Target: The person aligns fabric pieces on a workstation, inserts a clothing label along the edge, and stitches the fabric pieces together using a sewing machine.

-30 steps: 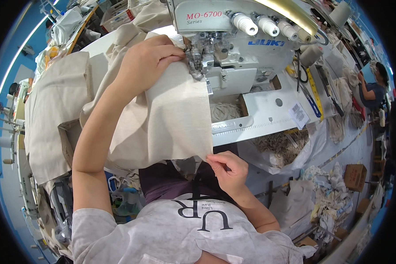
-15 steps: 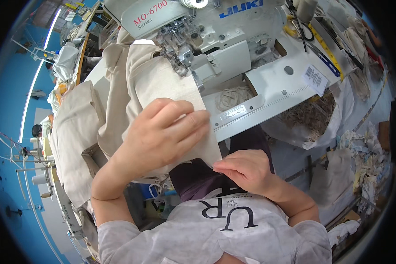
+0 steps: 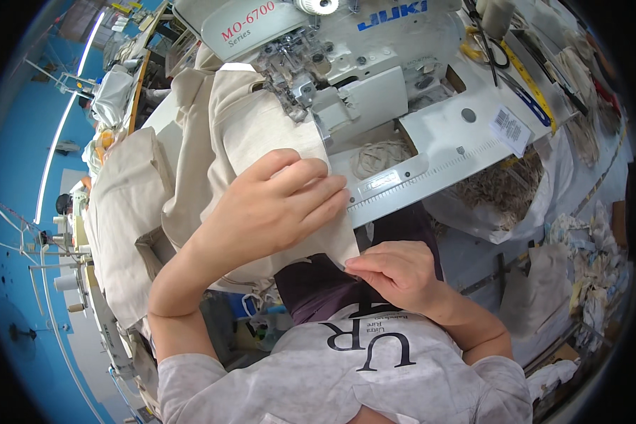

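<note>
A beige cloth (image 3: 261, 134) runs from under the presser area of a white overlock sewing machine (image 3: 367, 95) down toward my lap. Over its right edge lies my left hand (image 3: 283, 201), fingers curled together and gripping the cloth; the fingertips are partly hidden. Lower down, my right hand (image 3: 396, 275) pinches the cloth's near corner between thumb and fingers. The edge between my two hands hangs past the front of the machine table (image 3: 431, 180).
More beige cloth (image 3: 127, 205) is heaped to the left. At the back right lie scissors (image 3: 498, 53), a yellow tape measure (image 3: 521, 71) and a blue cutter (image 3: 533, 99). A bag of thread scraps (image 3: 505, 191) hangs below the table's right side.
The view has shifted slightly, so the machine sits a little farther right. My left hand has slid slightly right with the cloth edge; my right hand keeps its pinch.
</note>
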The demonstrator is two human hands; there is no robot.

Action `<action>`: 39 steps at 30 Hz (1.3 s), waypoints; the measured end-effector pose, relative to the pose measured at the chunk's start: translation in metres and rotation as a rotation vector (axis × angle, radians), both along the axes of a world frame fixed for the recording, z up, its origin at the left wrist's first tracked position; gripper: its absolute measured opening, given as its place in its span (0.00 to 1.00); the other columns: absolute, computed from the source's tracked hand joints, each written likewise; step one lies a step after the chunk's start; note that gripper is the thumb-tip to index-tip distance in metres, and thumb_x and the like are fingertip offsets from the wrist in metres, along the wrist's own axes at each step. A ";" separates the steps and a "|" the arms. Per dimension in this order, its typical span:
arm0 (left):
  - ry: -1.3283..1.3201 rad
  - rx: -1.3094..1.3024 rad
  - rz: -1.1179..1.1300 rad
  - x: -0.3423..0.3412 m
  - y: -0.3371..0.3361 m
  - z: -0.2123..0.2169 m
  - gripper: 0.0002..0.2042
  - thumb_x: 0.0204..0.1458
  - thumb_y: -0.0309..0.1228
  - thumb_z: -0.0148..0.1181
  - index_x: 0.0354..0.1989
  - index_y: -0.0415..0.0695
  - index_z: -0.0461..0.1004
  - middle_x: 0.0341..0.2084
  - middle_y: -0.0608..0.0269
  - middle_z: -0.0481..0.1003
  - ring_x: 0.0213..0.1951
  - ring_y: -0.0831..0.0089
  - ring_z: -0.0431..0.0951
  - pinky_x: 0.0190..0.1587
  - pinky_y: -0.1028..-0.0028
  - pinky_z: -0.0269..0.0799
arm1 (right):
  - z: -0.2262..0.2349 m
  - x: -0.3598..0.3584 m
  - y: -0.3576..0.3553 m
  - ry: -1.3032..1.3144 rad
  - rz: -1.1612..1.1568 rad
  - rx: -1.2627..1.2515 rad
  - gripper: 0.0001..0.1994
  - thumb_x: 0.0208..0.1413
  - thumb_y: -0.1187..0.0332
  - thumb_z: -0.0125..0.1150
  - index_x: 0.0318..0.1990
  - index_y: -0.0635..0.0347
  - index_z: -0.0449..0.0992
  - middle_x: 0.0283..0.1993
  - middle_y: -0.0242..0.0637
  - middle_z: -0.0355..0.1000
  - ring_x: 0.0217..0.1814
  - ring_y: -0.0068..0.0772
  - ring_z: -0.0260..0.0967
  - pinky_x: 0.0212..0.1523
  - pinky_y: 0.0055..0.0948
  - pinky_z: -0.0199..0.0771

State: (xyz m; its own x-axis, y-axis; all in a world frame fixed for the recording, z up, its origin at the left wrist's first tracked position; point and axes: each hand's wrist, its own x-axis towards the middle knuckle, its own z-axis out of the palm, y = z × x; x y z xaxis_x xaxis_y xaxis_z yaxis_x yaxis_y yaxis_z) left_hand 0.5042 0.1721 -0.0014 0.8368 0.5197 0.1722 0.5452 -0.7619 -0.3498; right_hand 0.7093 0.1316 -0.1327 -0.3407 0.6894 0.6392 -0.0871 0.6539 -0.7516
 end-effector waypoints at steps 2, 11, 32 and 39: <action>0.051 -0.018 -0.015 -0.003 0.000 0.002 0.17 0.40 0.32 0.61 0.42 0.51 0.79 0.44 0.77 0.79 0.40 0.78 0.75 0.42 0.75 0.68 | -0.001 -0.001 0.001 0.019 -0.012 -0.014 0.07 0.45 0.76 0.72 0.33 0.61 0.80 0.28 0.36 0.79 0.26 0.33 0.77 0.24 0.25 0.76; -0.064 0.137 -0.146 -0.015 -0.004 0.003 0.08 0.42 0.29 0.60 0.31 0.48 0.80 0.35 0.72 0.82 0.34 0.76 0.77 0.34 0.78 0.67 | -0.002 -0.001 0.000 0.022 -0.008 -0.016 0.08 0.44 0.76 0.73 0.33 0.60 0.80 0.28 0.36 0.79 0.26 0.33 0.78 0.25 0.25 0.75; -0.082 0.059 -0.188 -0.022 -0.001 -0.002 0.06 0.41 0.28 0.62 0.30 0.49 0.78 0.35 0.71 0.80 0.36 0.75 0.78 0.35 0.78 0.72 | -0.009 0.000 -0.002 0.008 0.019 -0.230 0.08 0.46 0.74 0.74 0.34 0.62 0.80 0.23 0.35 0.75 0.19 0.24 0.69 0.20 0.23 0.65; -0.287 0.064 0.043 -0.034 0.010 -0.004 0.09 0.47 0.26 0.63 0.38 0.46 0.81 0.37 0.66 0.80 0.38 0.70 0.80 0.38 0.72 0.74 | -0.003 0.003 -0.006 0.046 0.071 -0.637 0.13 0.50 0.73 0.73 0.43 0.65 0.80 0.26 0.33 0.78 0.21 0.14 0.69 0.23 0.17 0.67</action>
State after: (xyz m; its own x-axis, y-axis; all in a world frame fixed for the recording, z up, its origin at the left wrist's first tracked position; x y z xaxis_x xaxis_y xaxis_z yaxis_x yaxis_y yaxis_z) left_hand 0.4705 0.1821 -0.0057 0.7265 0.5342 0.4322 0.6601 -0.7172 -0.2233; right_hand 0.7125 0.1252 -0.1356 -0.3813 0.9158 0.1265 -0.1548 0.0716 -0.9853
